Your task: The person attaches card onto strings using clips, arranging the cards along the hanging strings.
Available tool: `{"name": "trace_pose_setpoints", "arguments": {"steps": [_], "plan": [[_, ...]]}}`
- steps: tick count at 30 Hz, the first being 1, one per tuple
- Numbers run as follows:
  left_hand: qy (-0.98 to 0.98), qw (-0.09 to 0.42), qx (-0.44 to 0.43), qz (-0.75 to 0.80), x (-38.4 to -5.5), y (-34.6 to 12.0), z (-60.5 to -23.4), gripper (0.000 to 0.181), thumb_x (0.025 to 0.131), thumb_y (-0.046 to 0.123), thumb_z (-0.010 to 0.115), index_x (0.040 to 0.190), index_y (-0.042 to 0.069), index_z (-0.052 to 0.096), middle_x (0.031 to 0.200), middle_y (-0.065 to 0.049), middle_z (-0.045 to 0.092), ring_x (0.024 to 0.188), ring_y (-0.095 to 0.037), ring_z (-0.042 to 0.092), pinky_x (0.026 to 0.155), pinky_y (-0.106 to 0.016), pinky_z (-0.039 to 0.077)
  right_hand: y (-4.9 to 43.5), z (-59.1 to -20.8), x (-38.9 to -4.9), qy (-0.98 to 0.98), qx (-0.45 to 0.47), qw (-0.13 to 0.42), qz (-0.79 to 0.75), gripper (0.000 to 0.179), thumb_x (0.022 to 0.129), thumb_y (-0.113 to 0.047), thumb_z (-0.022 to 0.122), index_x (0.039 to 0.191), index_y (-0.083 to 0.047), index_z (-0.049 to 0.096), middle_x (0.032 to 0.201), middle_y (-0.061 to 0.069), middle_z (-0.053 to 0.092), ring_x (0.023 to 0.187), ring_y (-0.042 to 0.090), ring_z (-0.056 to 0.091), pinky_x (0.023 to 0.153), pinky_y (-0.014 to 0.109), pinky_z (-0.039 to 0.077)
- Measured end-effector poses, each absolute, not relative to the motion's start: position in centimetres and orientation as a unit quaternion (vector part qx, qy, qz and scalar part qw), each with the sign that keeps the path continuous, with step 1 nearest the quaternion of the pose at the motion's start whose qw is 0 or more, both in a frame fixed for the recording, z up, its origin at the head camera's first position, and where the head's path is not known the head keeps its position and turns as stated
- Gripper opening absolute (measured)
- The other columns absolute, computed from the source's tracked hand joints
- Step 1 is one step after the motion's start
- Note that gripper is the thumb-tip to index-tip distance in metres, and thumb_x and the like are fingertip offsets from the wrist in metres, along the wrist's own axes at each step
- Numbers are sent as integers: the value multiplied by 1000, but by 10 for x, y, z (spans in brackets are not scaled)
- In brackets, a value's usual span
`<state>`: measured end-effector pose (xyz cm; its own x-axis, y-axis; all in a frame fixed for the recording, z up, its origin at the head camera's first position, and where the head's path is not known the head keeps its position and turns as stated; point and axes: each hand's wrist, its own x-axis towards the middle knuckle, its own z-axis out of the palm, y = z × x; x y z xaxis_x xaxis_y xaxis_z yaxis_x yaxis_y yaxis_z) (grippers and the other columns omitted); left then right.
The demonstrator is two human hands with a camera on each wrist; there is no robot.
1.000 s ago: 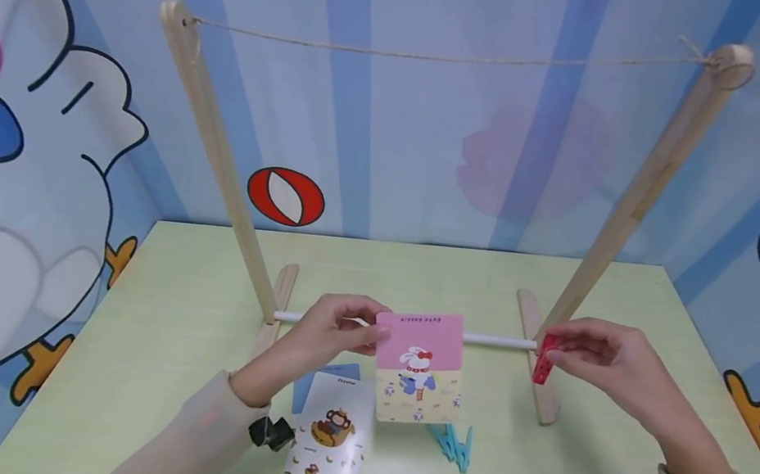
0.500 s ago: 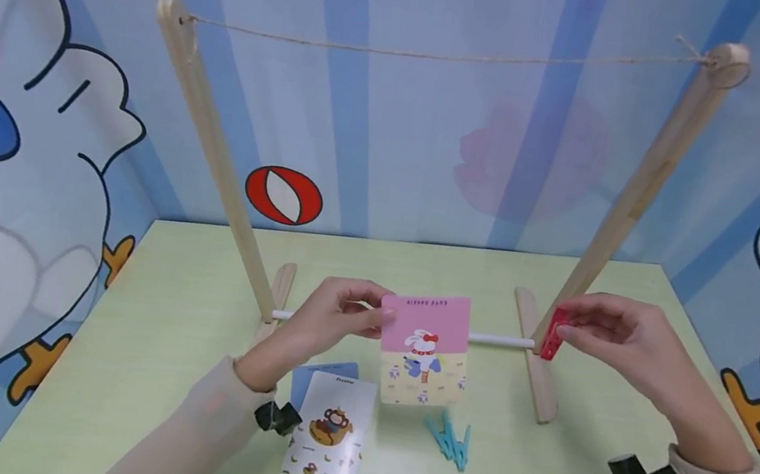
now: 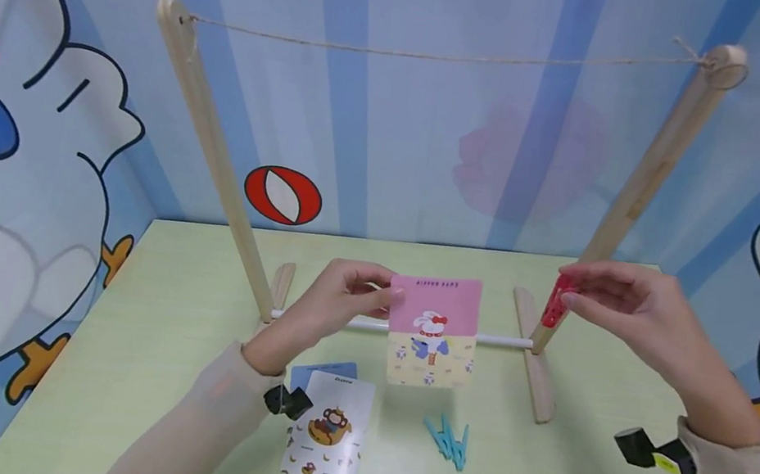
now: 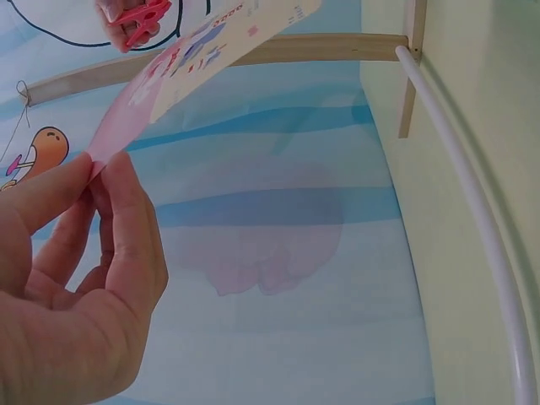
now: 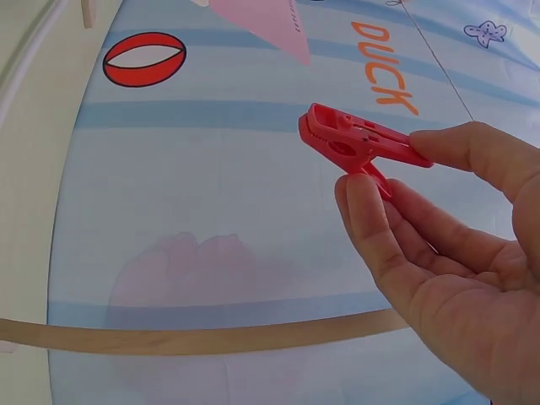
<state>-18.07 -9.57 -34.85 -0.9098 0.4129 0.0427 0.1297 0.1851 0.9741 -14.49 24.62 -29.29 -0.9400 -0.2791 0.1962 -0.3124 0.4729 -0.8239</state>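
Between thumb and fingertips, my left hand point(image 3: 349, 298) pinches the upper left corner of a pink and cream card point(image 3: 434, 332) printed with a white rabbit. The card hangs above the table, in front of the white rod point(image 3: 505, 341). My right hand point(image 3: 630, 306) holds a red clothespin point(image 3: 555, 301) by its handles, beside the right wooden post. In the right wrist view, thumb and fingers sit on the two handles of the clothespin point(image 5: 342, 139), its jaws together with nothing between them. The left wrist view shows the pinched card point(image 4: 139, 110) slanting up from my fingertips.
A twine line point(image 3: 409, 54) runs between the tops of the left post point(image 3: 214, 153) and right post point(image 3: 650, 180). On the table lie a monkey card point(image 3: 328, 432), a blue card point(image 3: 325, 371) partly beneath it, and several light-blue clothespins point(image 3: 449, 441). A patterned backdrop stands behind.
Both hands have risen, the left lifting the rabbit card and the right lifting the red clothespin. The cards and light-blue clothespins on the table have stayed put.
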Motion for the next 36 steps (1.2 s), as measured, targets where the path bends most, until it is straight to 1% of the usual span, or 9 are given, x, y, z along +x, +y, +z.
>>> {"name": "trace_pose_setpoints", "arguments": {"steps": [7,12,18,21,30,36], "plan": [[754,108,187,620,-190,-91,-339,25,87,19,64,108,7,66,100,-6,66,83,-21,64,77,-31,53,240,-282,-148,-856,178,35,484,32,86,-15,65,117,-9,59,107,7,62,92,13,63,74,20,52],[747,105,189,629,-196,-85,-331,26,86,17,64,109,4,66,99,-9,65,83,-22,64,78,-31,53,236,-269,-151,-850,187,57,489,33,86,-13,65,118,-7,59,108,7,62,92,13,63,74,20,52],[744,112,200,627,-200,-78,-322,26,87,20,63,109,7,66,100,-8,65,85,-21,64,80,-29,52,233,-253,-154,-845,206,84,487,34,84,-7,66,117,-4,59,107,7,62,91,13,63,74,18,51],[742,107,209,628,-202,-74,-320,26,87,21,64,108,7,66,99,-8,65,84,-21,64,79,-30,52,231,-245,-155,-842,213,93,487,34,84,-6,65,118,-4,59,107,7,62,92,13,63,75,17,51],[728,94,229,639,-210,-67,-308,25,87,18,64,108,5,66,99,-9,65,84,-22,64,78,-32,53,222,-225,-156,-830,222,114,499,36,83,-1,65,118,-2,59,110,7,62,94,14,63,77,16,49],[718,89,241,647,-215,-60,-296,25,87,17,63,108,3,66,97,-10,65,84,-23,63,78,-32,53,221,-217,-156,-832,218,139,492,35,82,0,66,117,-2,60,107,6,63,91,14,63,76,14,49]]}}
